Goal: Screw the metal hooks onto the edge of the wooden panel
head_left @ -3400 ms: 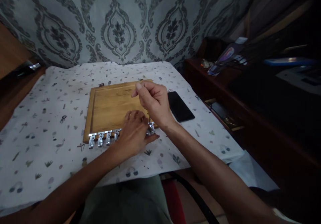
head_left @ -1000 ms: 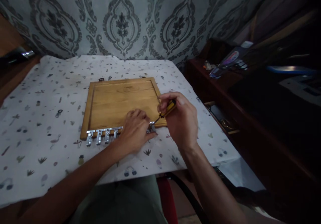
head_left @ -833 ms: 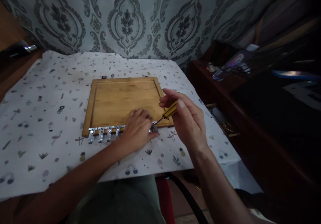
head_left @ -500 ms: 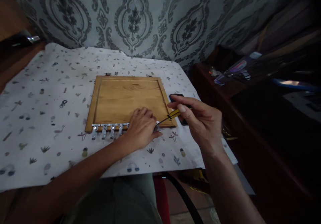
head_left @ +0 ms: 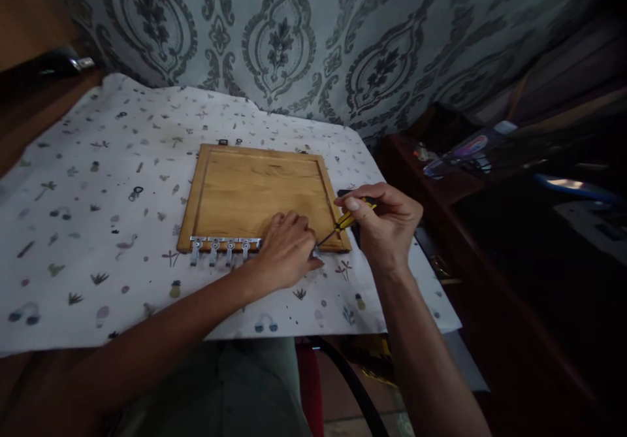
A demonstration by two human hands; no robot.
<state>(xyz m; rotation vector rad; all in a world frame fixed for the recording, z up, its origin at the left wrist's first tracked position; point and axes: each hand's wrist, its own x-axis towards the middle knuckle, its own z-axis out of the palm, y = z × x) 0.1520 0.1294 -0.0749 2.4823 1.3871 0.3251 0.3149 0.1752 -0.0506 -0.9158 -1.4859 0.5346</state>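
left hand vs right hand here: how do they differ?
The left hand lies flat, palm down, on the hook rail at the near edge of the wooden board; the right hand hovers beside it. The left hand holds no tool; the right hand pinches a yellow screwdriver, tip angled toward the left hand. Both are bare, at the board's near right corner.

A home room: damask wallpaper (head_left: 294,45), printed tablecloth (head_left: 88,228), dark wooden sideboard (head_left: 490,280).
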